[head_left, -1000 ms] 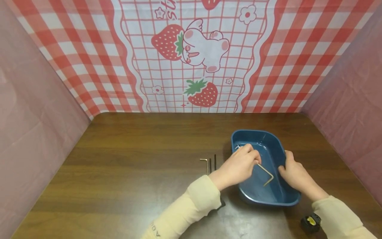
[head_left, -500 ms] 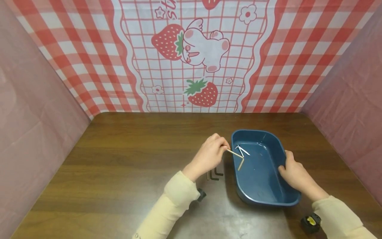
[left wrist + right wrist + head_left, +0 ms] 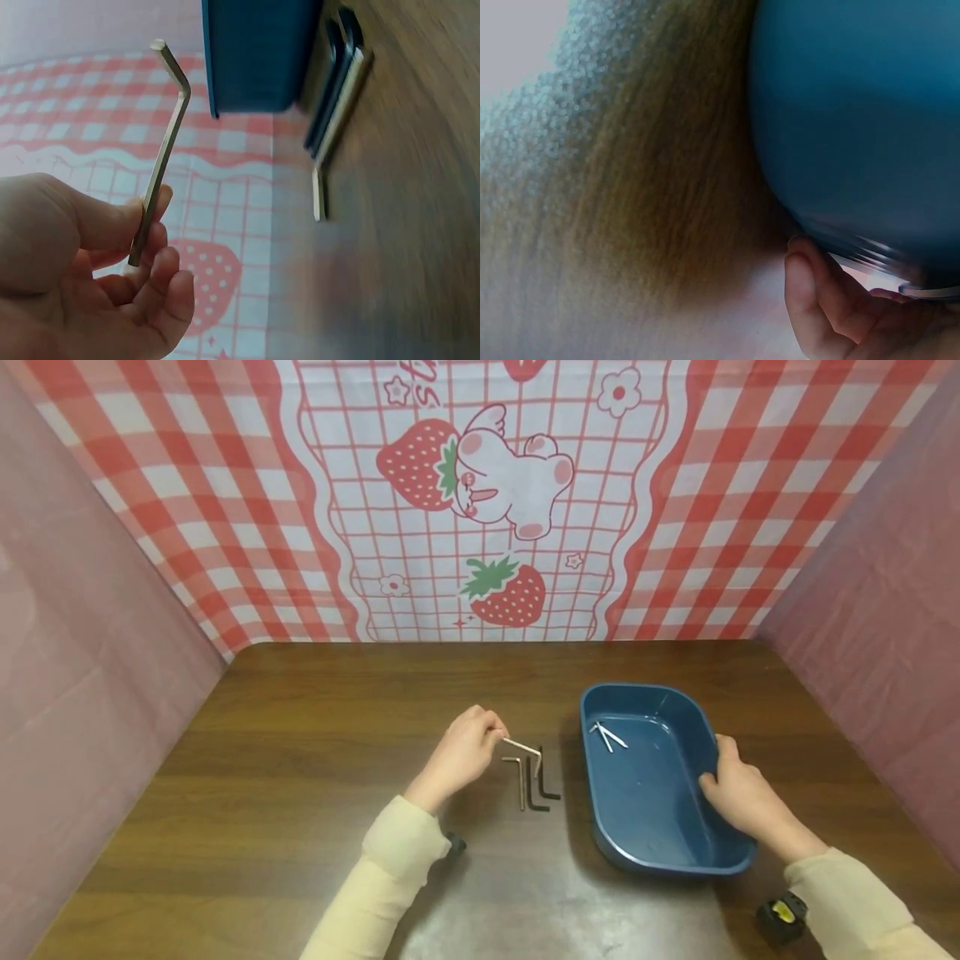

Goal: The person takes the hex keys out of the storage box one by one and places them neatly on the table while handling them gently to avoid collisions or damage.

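My left hand (image 3: 459, 753) pinches a brass-coloured hex key (image 3: 166, 146) between thumb and fingers near the end of its long arm. Its bent end points away from the hand and, in the head view, overlaps the keys lying on the table. Those are another brass-coloured hex key (image 3: 521, 789) and two black ones, a nearer black hex key (image 3: 529, 792) and a farther black hex key (image 3: 542, 779), side by side. My right hand (image 3: 742, 797) grips the right wall of a blue plastic bin (image 3: 652, 814), thumb over the rim. Several silver nails (image 3: 613, 738) lie in the bin's far left corner.
The brown wooden table (image 3: 300, 760) carries everything. A strawberry-print cloth (image 3: 510, 510) hangs at its back edge, with pink cloth (image 3: 90, 652) along both sides. A black camera strap piece (image 3: 782, 917) shows at the right wrist.
My left hand has moved left, bringing the hex key out from over the bin to above the keys on the table. The nails and lying keys are now uncovered. My right hand keeps its grip.
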Available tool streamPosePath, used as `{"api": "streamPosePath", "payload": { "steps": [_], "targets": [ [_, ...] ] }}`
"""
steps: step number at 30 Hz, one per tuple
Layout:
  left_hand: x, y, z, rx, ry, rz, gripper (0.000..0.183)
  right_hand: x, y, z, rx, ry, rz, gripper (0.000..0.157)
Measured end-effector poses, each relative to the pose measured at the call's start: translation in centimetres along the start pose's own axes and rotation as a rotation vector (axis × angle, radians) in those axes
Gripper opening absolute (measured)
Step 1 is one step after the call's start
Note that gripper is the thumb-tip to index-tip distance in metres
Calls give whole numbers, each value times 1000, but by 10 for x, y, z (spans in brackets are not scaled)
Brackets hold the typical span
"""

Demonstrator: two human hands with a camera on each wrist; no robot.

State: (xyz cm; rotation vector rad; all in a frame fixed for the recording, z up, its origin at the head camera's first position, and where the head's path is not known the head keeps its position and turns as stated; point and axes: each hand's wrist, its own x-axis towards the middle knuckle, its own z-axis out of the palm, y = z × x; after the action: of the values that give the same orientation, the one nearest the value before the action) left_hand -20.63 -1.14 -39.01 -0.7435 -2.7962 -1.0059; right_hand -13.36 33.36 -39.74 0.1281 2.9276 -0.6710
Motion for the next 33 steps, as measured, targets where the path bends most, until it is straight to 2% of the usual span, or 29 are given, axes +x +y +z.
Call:
{"api": "streamPosePath", "payload": {
  "steps": [5, 9, 20, 25, 29, 33],
  "targets": [
    [-4, -14, -1, -10, -60, -28, 15, -1, 0, 0, 17, -15, 9, 62],
    [-9, -22, 0, -10, -82, -56, 16, -1, -1, 0, 20, -21, 15, 62],
    [-17, -34, -5, 19, -15, -107, 14, -1, 0, 0, 11, -3, 17, 62],
    [-15, -40, -2, 52, -63, -74, 13, -2, -1, -1, 8, -1, 14, 62],
    [-13, -43, 2, 91, -154, 6, 15, -1, -1, -1, 15, -14, 16, 62],
    [-13, -44, 3, 100, -242, 56, 16, -2, -2, -1, 18, -20, 23, 63]
  ]
}}
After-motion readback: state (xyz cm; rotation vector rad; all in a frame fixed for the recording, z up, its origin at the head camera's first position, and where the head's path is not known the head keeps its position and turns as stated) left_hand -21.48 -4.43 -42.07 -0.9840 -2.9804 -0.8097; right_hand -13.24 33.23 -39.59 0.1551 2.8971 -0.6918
